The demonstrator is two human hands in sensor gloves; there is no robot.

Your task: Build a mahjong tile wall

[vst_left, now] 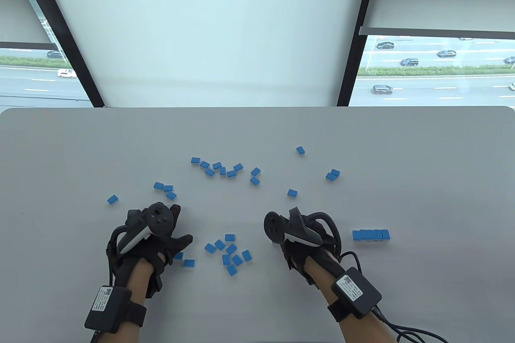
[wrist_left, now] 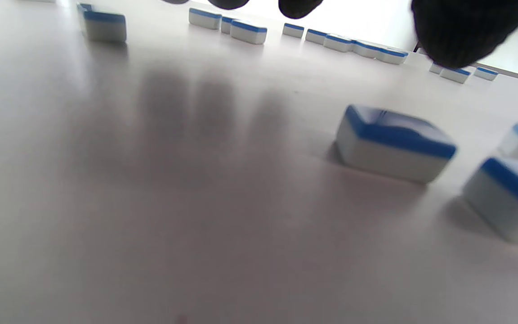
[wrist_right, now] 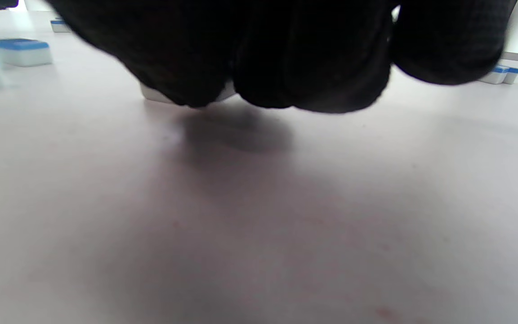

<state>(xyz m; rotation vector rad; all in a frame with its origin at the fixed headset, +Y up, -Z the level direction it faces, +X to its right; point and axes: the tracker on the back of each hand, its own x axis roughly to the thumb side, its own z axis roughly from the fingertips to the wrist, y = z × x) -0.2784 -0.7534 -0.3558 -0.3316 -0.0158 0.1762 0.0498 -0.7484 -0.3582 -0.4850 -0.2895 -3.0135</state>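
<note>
Blue-backed, white-faced mahjong tiles lie scattered on the grey table (vst_left: 422, 158). A short row of tiles (vst_left: 370, 234) stands side by side at the right. My right hand (vst_left: 277, 240) is left of that row; its fingers (wrist_right: 286, 67) curl down around a tile (wrist_right: 153, 95) resting on the table, mostly hidden. My left hand (vst_left: 181, 224) hovers open and empty over the table, fingertips (wrist_left: 457, 36) spread, with a loose tile (wrist_left: 394, 144) just right of it. A cluster of loose tiles (vst_left: 229, 252) lies between the hands.
More loose tiles lie farther out: a group at mid-table (vst_left: 221, 168), three near the left hand (vst_left: 165, 189), singles (vst_left: 113, 199) (vst_left: 292, 193) (vst_left: 300, 150) and a pair (vst_left: 332, 174). The table's far edge meets a window.
</note>
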